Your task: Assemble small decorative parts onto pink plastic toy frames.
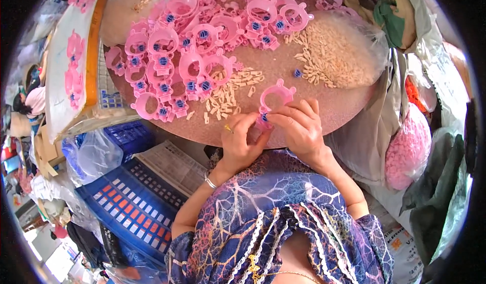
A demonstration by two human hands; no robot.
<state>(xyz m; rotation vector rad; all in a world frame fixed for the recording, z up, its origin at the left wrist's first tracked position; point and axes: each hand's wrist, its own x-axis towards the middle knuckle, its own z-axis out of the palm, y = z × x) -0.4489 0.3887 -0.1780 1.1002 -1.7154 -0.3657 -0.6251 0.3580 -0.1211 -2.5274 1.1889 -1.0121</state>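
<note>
Seen from above, a person sits at a round tabletop and works with both bare hands close together at its near edge. The left hand, with a silver bangle on its wrist, is curled closed, thumb and fingertips pinching at the lower end of a pink plastic ring. The right hand is also closed on that ring, its fingers wrapped over the lower part where a small blue button sits, so the open loop pokes out just beyond the fingertips. Whether the left fingers also hold a small loose part cannot be told. The ring looks light, thin, stiff and smooth: a moulded piece that should take a firm pinch without bending, though it may slip. The solid lower block by the button seems the surest place to hold, since the thin loop could flex or snap. Just beyond the left hand lies a scatter of small beige pieces, and farther on a heap of finished pink rings. Beyond the right hand spreads a bigger mound of beige pieces. A blue crate stands below the left forearm, and a bag of pink parts hangs off to the right.
</note>
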